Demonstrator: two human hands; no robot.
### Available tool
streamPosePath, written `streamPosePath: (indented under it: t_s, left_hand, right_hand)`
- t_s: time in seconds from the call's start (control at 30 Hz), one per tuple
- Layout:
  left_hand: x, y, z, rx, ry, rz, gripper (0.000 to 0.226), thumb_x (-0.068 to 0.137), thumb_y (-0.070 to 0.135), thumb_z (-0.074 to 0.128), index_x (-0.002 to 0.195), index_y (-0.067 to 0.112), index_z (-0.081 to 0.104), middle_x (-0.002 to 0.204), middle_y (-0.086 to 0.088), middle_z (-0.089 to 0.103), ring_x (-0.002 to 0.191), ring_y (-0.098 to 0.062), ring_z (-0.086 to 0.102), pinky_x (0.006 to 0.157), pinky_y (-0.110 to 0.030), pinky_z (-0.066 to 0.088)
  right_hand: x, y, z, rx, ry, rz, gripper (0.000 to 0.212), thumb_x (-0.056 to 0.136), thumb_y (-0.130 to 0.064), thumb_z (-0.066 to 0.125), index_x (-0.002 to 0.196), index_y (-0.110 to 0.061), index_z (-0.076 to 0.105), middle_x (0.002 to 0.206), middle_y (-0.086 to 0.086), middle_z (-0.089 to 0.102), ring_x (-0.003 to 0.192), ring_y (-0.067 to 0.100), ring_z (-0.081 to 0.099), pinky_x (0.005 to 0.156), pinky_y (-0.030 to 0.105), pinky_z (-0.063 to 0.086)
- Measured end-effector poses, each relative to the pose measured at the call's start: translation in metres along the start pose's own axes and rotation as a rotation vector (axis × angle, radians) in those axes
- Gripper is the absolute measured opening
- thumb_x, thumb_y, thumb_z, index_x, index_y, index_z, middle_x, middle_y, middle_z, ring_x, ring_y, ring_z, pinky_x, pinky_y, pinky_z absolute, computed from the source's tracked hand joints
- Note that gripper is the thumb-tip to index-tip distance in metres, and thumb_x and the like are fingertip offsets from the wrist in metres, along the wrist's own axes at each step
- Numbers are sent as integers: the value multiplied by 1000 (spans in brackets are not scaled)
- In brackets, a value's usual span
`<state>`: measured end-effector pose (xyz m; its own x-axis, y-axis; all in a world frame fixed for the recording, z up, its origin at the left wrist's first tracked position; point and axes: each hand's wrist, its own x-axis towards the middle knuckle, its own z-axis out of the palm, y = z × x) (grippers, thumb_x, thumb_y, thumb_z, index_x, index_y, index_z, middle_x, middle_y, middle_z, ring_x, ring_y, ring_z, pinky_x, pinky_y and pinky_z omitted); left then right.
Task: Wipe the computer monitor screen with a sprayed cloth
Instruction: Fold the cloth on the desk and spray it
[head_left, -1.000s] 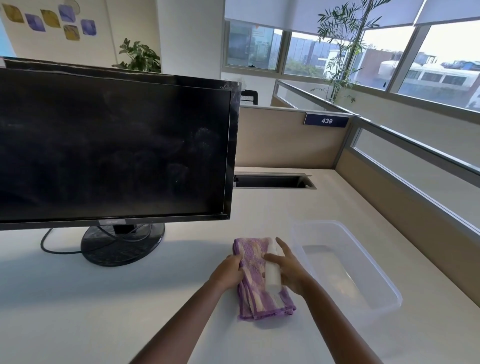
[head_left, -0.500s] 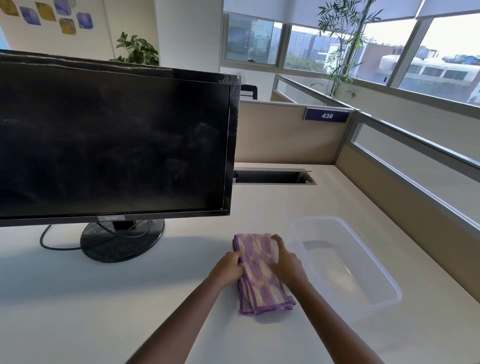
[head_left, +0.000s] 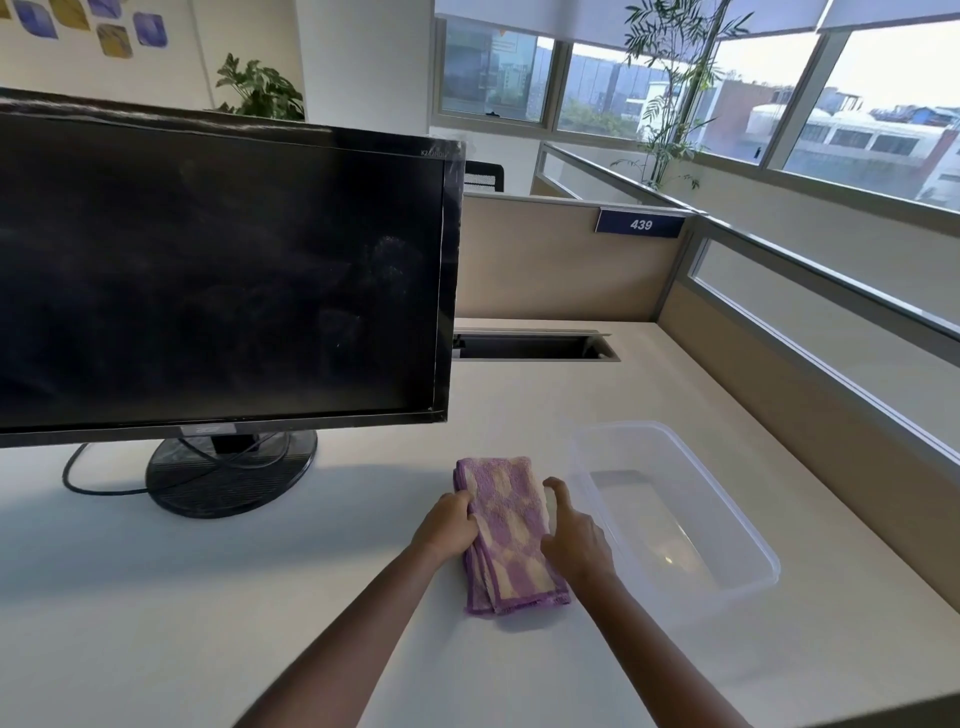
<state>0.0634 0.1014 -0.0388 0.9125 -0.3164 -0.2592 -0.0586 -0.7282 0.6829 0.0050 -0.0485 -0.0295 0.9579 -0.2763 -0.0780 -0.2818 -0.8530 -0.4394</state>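
A black monitor (head_left: 218, 270) with a dark, smudged screen stands on its round base at the left of the white desk (head_left: 156, 597). A folded purple-and-cream cloth (head_left: 506, 525) lies flat on the desk, in front of the monitor's right corner. My left hand (head_left: 449, 525) grips the cloth's left edge. My right hand (head_left: 574, 540) rests at the cloth's right edge with curled fingers. The small white spray bottle that it held a moment ago is hidden under it.
A clear plastic tub (head_left: 727, 519) sits just right of my right hand. Behind it, a cable slot (head_left: 530, 347) is cut into the desk. Beige partition walls (head_left: 561, 260) close the back and right. A black cable (head_left: 93, 488) loops beside the monitor base (head_left: 231, 475).
My right hand has lowered with the white spray bottle from above the cloth to the cloth's right edge, and the bottle has gone out of sight. The left hand has stayed on the cloth.
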Motion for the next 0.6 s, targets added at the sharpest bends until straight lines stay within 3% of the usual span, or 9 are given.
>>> streamPosePath:
  t_s: [0.13, 0.33, 0.6]
  left_hand:
    - [-3, 1, 2, 0, 15, -5, 43, 94, 9, 37, 136, 4, 37, 135, -21, 44, 120, -34, 48, 99, -36, 40]
    - [-8, 1, 6, -5, 24, -30, 39, 92, 7, 38, 130, 3, 42, 132, -23, 47, 118, -35, 50, 98, -36, 42]
    - [-13, 4, 9, -14, 43, -71, 37, 93, 8, 39, 129, 2, 42, 131, -23, 48, 118, -36, 50, 96, -35, 41]
  right_hand:
    - [-12, 6, 0, -80, 32, -26, 66, 83, -2, 48, 139, -25, 21, 68, 7, 49, 59, 23, 50, 51, 28, 38]
    - [-24, 20, 5, -317, 56, -62, 65, 94, -12, 44, 146, -30, 9, 99, 12, 59, 80, 25, 63, 62, 29, 46]
    - [-32, 28, 12, -385, 19, -65, 55, 96, -16, 43, 143, -29, 17, 101, 12, 58, 85, 27, 65, 70, 33, 54]
